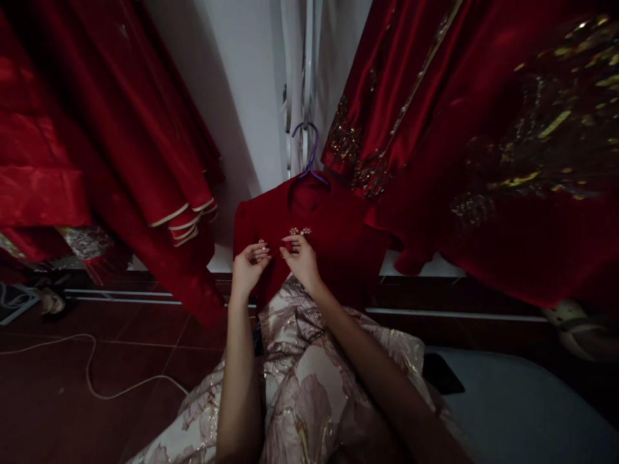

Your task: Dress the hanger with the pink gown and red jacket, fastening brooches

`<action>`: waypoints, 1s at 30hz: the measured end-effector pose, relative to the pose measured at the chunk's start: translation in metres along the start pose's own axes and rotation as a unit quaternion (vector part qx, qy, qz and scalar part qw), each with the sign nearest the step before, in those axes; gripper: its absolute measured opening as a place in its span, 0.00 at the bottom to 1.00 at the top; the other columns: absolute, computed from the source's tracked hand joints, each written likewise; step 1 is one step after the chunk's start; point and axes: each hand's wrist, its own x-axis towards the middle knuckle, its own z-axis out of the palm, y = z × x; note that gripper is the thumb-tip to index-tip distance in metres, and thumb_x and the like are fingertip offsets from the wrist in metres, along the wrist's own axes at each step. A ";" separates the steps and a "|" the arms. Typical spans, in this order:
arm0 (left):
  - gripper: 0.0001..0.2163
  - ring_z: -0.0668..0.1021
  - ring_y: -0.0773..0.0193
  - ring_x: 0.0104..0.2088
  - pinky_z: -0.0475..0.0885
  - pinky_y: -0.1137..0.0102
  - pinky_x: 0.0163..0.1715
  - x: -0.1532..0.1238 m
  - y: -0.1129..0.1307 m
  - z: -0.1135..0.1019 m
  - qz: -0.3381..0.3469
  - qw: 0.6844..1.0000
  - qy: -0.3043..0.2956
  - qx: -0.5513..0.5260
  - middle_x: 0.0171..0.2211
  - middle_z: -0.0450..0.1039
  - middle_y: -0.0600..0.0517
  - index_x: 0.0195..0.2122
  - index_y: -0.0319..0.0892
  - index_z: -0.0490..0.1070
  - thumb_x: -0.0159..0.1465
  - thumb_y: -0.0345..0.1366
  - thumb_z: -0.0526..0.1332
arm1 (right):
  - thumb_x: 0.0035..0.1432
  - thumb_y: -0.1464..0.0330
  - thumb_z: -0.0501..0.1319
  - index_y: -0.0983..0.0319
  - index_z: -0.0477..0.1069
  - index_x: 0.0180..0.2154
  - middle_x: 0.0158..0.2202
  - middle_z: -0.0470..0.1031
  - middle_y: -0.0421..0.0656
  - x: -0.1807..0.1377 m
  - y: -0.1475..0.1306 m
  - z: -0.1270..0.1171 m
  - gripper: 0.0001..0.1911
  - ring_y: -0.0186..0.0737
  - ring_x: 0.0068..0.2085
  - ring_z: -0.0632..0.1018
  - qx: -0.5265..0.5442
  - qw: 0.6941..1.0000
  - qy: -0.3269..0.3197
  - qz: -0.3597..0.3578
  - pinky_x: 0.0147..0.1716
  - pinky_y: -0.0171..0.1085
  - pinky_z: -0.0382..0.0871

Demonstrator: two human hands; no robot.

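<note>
"What hangs at center?"

"A plain dark-red fabric garment with a round neckline (343, 258), on a slim purple hanger (314, 153), against a white wall and directly before the seated person."

"And the hands?"

"Both are raised at its chest. The left hand (247, 269) curls in a narrow grip just beside a small glittering ornament (262, 241). The right hand (304, 260), its grip also narrow, sits just below flower-shaped, sparkling ornaments (305, 231) near the neckline."

"Holding anything?"

"We cannot tell; whatever lies between the fingertips is too small and dim."

"Around them?"

"Red garments with pale-gold edging (155, 167) hang at left, a red garment with gold sequins (556, 142) at right. A pale, shimmering floral skirt (316, 380) spreads beneath the forearms."
</note>
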 end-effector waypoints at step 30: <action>0.15 0.78 0.58 0.43 0.72 0.62 0.48 -0.004 0.000 0.000 -0.028 0.998 -0.002 -0.054 0.41 0.76 0.43 0.38 0.36 0.73 0.48 0.33 0.66 | 0.54 0.65 0.58 0.61 0.69 0.44 0.36 0.72 0.45 -0.005 0.009 0.019 0.15 0.36 0.38 0.74 0.034 0.998 -0.006 -0.051 0.41 0.37 0.71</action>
